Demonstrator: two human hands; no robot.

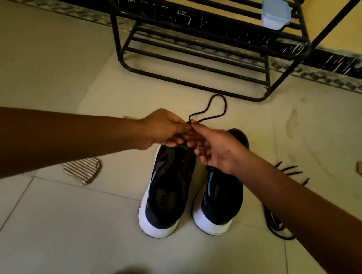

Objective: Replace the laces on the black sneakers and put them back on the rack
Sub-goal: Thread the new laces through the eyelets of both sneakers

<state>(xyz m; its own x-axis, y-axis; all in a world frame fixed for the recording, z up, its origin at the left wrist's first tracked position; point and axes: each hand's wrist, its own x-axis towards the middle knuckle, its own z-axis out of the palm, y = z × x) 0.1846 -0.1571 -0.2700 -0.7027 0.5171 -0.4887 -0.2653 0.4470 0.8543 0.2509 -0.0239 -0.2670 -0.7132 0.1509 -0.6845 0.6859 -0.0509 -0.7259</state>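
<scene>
Hands: your left hand and right hand both pinch the lace.
Risk: an uneven tug could pull it free.

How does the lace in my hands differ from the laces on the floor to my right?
The held lace is pinched by the left hand and right hand, forming one loop; the floor laces lie bunched, untouched, partly behind the right forearm. Both are black.

Sneakers side by side on floor, rack behind; spare laces right (container on rack shelf).
</scene>
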